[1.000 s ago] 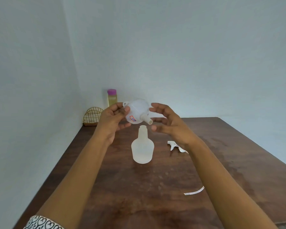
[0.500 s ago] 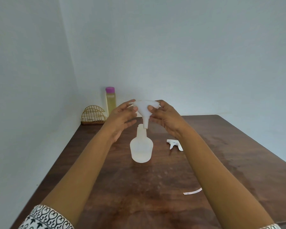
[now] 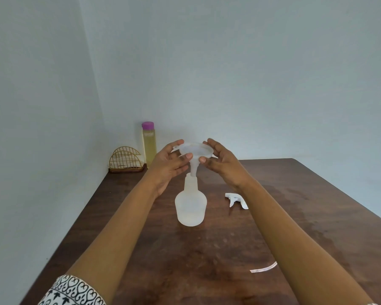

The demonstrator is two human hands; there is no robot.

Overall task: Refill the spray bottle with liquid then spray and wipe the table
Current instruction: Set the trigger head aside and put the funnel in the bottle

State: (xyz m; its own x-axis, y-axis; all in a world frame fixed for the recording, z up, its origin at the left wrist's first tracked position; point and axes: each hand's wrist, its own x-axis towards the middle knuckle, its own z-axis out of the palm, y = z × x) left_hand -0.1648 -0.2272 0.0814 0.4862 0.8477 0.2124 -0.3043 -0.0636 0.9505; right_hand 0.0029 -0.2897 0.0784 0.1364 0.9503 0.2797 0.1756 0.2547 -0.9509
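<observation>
A translucent white spray bottle (image 3: 190, 205) without its head stands upright in the middle of the dark wooden table (image 3: 207, 260). A white funnel (image 3: 195, 150) sits upright with its spout in the bottle's neck. My left hand (image 3: 168, 164) and my right hand (image 3: 220, 162) hold the funnel's rim from either side. The white spray head (image 3: 235, 200) lies on the table to the right of the bottle, partly behind my right forearm. A tall bottle of yellowish liquid (image 3: 149, 146) with a purple cap stands at the back left corner.
A gold wire holder (image 3: 125, 160) with pale cloths or napkins sits in the back left corner beside the tall bottle. A thin white strip (image 3: 264, 267) lies on the table near my right forearm. Walls close off the left and far sides.
The funnel was tilted on its side above the bottle in my left hand. Both hands turned it upright and lowered its spout into the bottle's neck.
</observation>
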